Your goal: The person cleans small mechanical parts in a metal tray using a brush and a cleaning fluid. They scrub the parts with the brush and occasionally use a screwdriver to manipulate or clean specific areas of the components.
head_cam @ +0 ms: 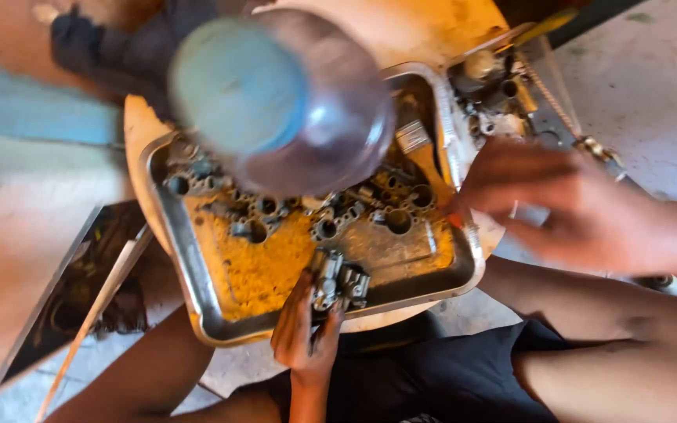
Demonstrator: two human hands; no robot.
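A small grey metal engine part (338,282) is grasped in the grip of the left hand (305,333), at the near edge of a metal tray (197,290). The tray, stained yellow-orange, is filled with further small metal parts (319,215) and a brush (421,153). The right hand (566,207) is seen blurred beside the tray's right rim; whether its grip is clenched cannot be told. A blurred plastic bottle (284,98) is seen above the tray.
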